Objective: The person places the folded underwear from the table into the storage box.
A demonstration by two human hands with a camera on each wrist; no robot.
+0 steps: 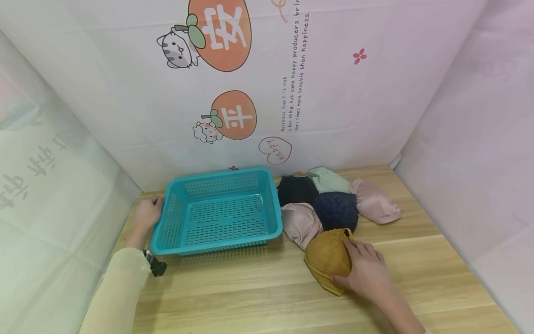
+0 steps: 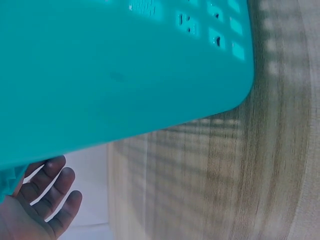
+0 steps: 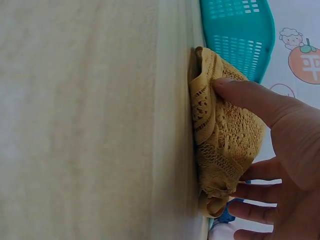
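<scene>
My left hand (image 1: 148,212) holds the left rim of a turquoise plastic basket (image 1: 273,204). In the left wrist view the fingers of that left hand (image 2: 45,200) bend beside the basket wall (image 2: 120,75); the thumb is mostly hidden. On the right, my right hand (image 1: 367,269) holds a mustard-yellow bra (image 1: 327,253), folded into a rounded cup shape on the table. In the right wrist view the thumb (image 3: 245,95) presses the lacy band of the bra (image 3: 230,130), while the other fingers lie at its far side.
Beyond the yellow bra lie several folded cloth pieces: a pale pink one (image 1: 301,223), a navy one (image 1: 337,211), a black one (image 1: 297,189), a mint one (image 1: 329,180) and another pink one (image 1: 375,202). Printed white sheets (image 1: 333,93) enclose the wooden table (image 1: 233,297).
</scene>
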